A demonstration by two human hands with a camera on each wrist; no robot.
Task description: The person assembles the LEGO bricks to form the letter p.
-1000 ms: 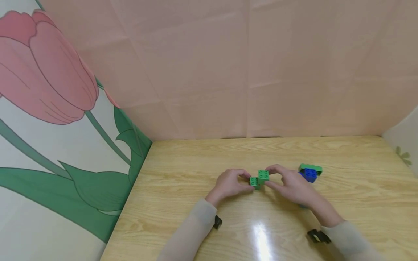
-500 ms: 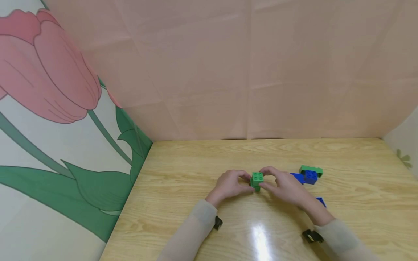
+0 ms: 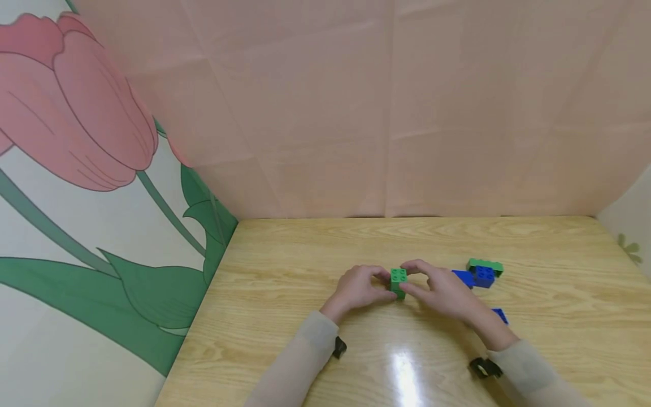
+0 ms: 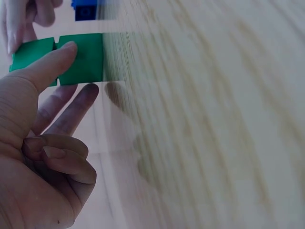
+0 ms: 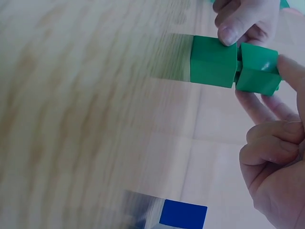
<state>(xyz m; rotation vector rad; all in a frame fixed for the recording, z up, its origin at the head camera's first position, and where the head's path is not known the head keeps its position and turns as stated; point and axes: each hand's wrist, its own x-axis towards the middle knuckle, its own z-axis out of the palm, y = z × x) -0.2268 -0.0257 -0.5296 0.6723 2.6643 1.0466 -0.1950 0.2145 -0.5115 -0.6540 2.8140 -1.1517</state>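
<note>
Two green toy building bricks stand one over the other near the middle of the table. The lower brick point(image 5: 213, 61) is on the wood, pinched between the thumb and fingers of my left hand point(image 3: 357, 287). With thumb and fingertips, my right hand point(image 3: 447, 289) holds the upper brick point(image 3: 398, 276) by its sides, its studs facing up. A narrow gap shows between the bricks in both wrist views, and in the right wrist view the upper one sits slightly tilted and turned. My left hand's other fingers curl in toward the palm.
Right of my right hand lie a blue studded brick point(image 3: 485, 276), a long green brick point(image 3: 477, 263) behind it and a blue piece point(image 3: 461, 277) beside it. Another blue piece point(image 3: 500, 315) shows partly past my right forearm. A pink cloth point(image 3: 315, 141) hangs behind the table point(image 3: 285, 249).
My right hand has moved left, bringing the upper green brick from beside and above the lower one to directly over it. My left hand has stayed in place on the lower brick.
</note>
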